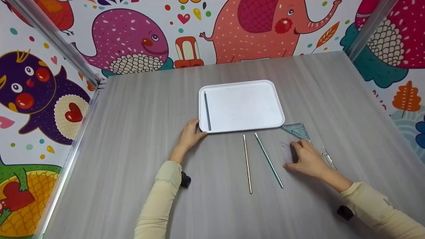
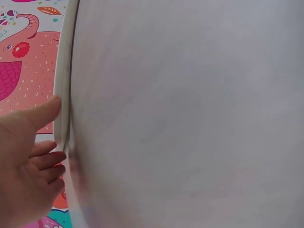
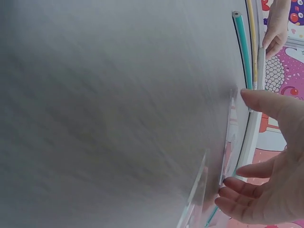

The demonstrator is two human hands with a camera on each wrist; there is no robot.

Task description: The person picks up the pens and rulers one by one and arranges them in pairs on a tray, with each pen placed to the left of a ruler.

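Note:
At the near left corner of a white tray [image 1: 245, 106], my left hand [image 1: 190, 134] holds the rim, thumb on the front edge and fingers at the left side. A dark pencil [image 1: 207, 111] lies inside the tray along its left side. My right hand [image 1: 307, 157] hovers low over the table with thumb and fingers spread about a clear plastic piece [image 1: 285, 149], its outline faint. Just beyond those fingers lies a bluish clear set square [image 1: 297, 130], one corner at the tray. In the right wrist view, the thumb and fingertips stand apart beside clear plastic edges [image 3: 228, 137].
Between the hands lie a gold pencil [image 1: 247, 164] and a green pencil [image 1: 269, 161], in front of the tray. Another clear ruler-like piece [image 1: 328, 158] is right of my right hand, partly hidden. Printed wall panels border the grey table [image 1: 139, 109].

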